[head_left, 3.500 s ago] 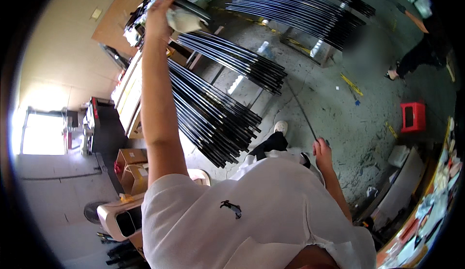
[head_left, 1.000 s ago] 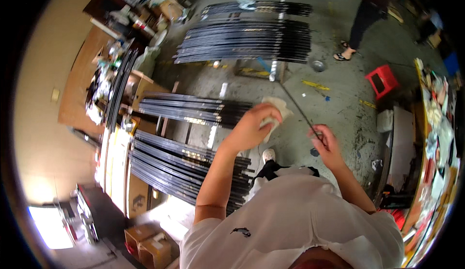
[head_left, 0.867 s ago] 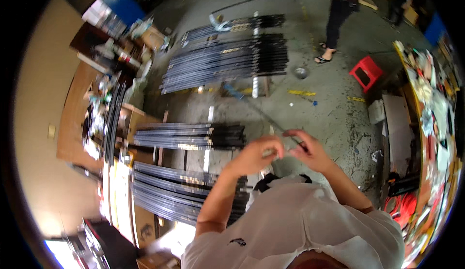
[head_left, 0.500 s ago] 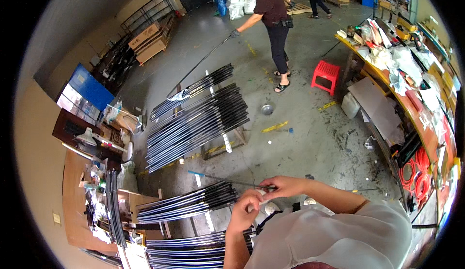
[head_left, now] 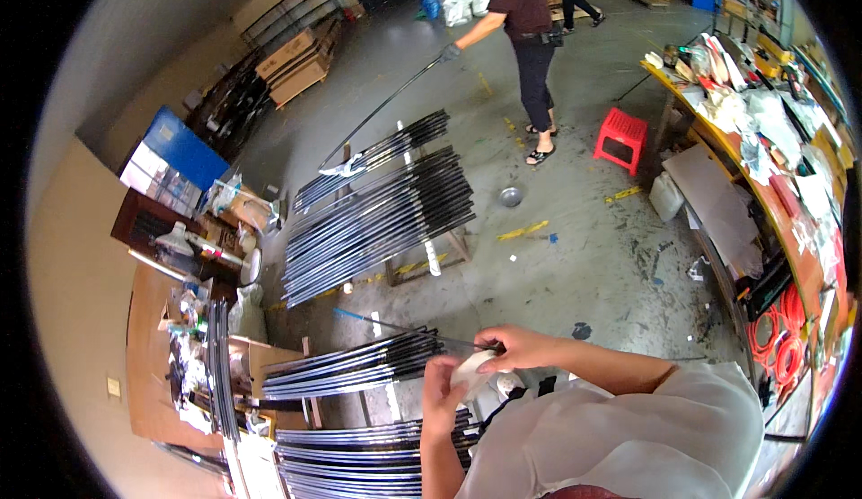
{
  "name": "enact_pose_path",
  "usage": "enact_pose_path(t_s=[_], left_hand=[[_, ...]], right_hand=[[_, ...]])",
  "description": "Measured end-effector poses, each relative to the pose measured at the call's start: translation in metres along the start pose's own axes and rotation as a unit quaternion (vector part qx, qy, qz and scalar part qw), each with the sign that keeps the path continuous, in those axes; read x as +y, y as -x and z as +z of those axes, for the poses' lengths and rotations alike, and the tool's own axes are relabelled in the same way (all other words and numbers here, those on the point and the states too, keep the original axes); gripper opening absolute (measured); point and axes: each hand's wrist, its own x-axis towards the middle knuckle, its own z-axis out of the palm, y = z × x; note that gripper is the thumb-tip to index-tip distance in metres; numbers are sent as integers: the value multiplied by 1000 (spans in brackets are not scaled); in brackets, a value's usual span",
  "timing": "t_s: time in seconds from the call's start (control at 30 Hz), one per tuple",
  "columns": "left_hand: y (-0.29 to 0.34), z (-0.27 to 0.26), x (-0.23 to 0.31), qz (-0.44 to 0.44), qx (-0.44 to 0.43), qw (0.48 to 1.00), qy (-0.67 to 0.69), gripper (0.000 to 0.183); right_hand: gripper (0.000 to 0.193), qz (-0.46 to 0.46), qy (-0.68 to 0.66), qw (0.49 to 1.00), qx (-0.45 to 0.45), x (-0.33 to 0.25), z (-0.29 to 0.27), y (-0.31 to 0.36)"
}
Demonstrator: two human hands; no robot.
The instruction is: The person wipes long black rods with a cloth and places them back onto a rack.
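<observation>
My right hand (head_left: 519,348) is closed around the near end of a thin dark rod (head_left: 422,331), which reaches away to the left and has a blue far tip. Just left of it, the fingers of my left hand (head_left: 440,389) are bent around a white rounded piece (head_left: 470,369), perhaps a roll or folded cloth; its kind is unclear. The right fingertips touch or nearly touch that white piece. Below and left of my hands, dark glossy rods (head_left: 350,369) lie side by side on a low rack, with another batch (head_left: 359,459) nearer to me.
Farther off, more dark rods (head_left: 377,211) rest on stands. Behind them a person (head_left: 530,41) holds a long rod with its far end on a white cloth (head_left: 343,167). A red stool (head_left: 620,140) and a cluttered bench (head_left: 718,131) stand right; red coiled hose (head_left: 779,342) lies beneath.
The view has shifted slightly. My left hand has opened out a little from the right, and more of the white piece shows between them. The second person in the background has stepped.
</observation>
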Motion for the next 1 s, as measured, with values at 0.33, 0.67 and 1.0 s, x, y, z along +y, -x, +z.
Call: enact_pose_path(t_s=[0.33,0.67,1.0], left_hand=[[-4,15,-15,-21,-34,989,-143,18],[-12,26,4,58,19,990,-129,10],[-2,26,-9,-18,44,981,-188,10]], right_hand=[[34,-34,95,995,-2,-18,-14,6],[31,-32,48,998,-15,-31,-28,12],[34,-53,41,998,-20,-19,-35,23]])
